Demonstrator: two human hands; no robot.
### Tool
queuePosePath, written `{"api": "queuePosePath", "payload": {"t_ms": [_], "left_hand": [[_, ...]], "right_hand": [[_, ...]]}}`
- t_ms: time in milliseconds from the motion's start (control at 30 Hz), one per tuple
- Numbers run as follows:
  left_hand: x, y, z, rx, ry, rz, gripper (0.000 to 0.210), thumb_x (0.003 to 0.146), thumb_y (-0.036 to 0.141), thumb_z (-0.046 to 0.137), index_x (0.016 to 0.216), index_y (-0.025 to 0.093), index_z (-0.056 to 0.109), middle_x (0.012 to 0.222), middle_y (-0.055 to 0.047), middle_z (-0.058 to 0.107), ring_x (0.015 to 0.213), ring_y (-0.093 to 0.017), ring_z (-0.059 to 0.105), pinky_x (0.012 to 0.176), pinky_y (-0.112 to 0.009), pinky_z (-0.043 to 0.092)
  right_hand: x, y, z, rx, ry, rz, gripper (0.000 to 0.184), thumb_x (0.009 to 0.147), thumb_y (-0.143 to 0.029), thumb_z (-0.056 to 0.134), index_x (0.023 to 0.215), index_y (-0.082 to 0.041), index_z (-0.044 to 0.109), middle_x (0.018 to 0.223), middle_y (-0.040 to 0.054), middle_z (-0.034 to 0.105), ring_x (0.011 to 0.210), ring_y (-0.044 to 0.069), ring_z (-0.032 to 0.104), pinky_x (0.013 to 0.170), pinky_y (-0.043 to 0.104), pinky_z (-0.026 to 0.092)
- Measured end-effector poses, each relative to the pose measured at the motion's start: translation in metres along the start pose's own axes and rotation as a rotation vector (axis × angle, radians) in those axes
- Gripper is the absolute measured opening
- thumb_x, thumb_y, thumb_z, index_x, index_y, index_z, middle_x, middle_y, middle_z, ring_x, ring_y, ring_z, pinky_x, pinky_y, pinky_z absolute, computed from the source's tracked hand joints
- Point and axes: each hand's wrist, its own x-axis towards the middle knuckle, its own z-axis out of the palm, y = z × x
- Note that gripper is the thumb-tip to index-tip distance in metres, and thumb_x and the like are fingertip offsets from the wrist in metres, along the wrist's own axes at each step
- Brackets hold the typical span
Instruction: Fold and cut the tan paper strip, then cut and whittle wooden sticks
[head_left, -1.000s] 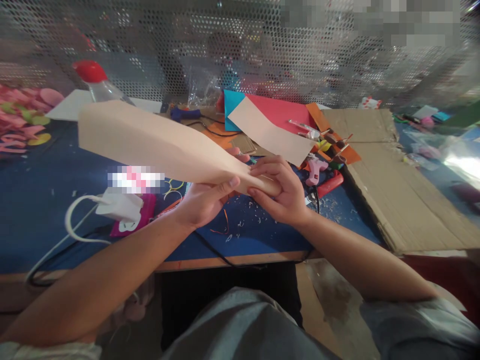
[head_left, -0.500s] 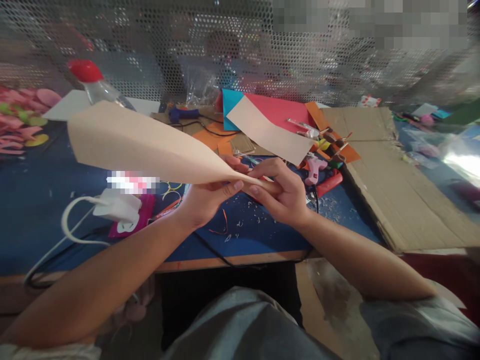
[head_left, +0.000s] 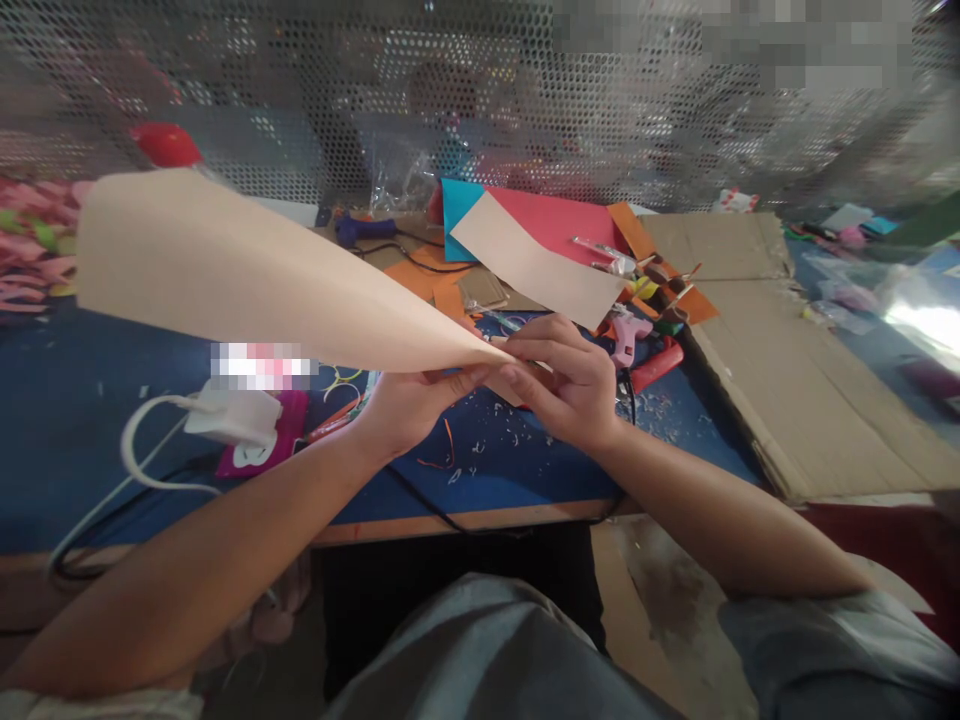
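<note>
A large cream sheet of foam or paper (head_left: 277, 280) is gathered to a narrow point at its right end and fans out wide to the left. My left hand (head_left: 412, 405) grips it from below near the narrow part, thumb pressed on the gather. My right hand (head_left: 566, 385) pinches the pointed end between thumb and fingers. A short flap of the same sheet shows under the pinch. Some of the left fingers are hidden behind the sheet.
A cream strip (head_left: 536, 260) lies over red and blue sheets at the back. Right of my hands are a pink glue gun (head_left: 628, 335) and cardboard (head_left: 817, 390). A white charger (head_left: 236, 415) sits on a purple power strip at left. The red-capped bottle (head_left: 166, 146) stands behind the sheet.
The sheet's wide end has moved left and spread larger, covering more of the bottle. At the narrow end, the rolled part in my right fingers looks shorter, and a flap now shows below.
</note>
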Motion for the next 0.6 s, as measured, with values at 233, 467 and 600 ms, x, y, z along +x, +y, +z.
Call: {"api": "queuePosePath", "payload": {"t_ms": [233,467,600], "left_hand": [[-0.0022,-0.0034,-0.0019,0.046,0.061,-0.034,0.039,0.082,0.042,0.095,0.114,0.026,0.08,0.114,-0.006,0.082,0.113,-0.028,0.075,0.105,-0.047,0.063],[-0.0016,-0.0039,-0.0039,0.046,0.042,-0.027,0.038,0.085,0.041,0.093,0.115,0.024,0.077,0.113,-0.006,0.08,0.115,-0.027,0.073,0.104,-0.044,0.062],[-0.0009,-0.0014,-0.0026,0.05,0.023,-0.015,0.036,0.087,0.039,0.091,0.117,0.024,0.076,0.118,-0.006,0.078,0.114,-0.025,0.073,0.105,-0.042,0.061]], "right_hand": [[-0.0007,-0.001,0.0002,0.017,0.02,0.012,0.02,0.1,-0.027,0.077,0.118,-0.028,0.084,0.1,0.007,0.083,0.087,0.023,0.075,0.082,0.044,0.059],[0.0002,-0.0002,0.0012,0.025,0.035,-0.008,0.02,0.1,-0.024,0.076,0.116,-0.029,0.086,0.096,0.0056,0.083,0.084,0.022,0.074,0.079,0.043,0.058],[0.0003,-0.0004,0.0003,0.014,0.024,0.003,0.02,0.099,-0.026,0.076,0.117,-0.029,0.085,0.098,0.0062,0.083,0.085,0.022,0.074,0.079,0.043,0.059]]}}
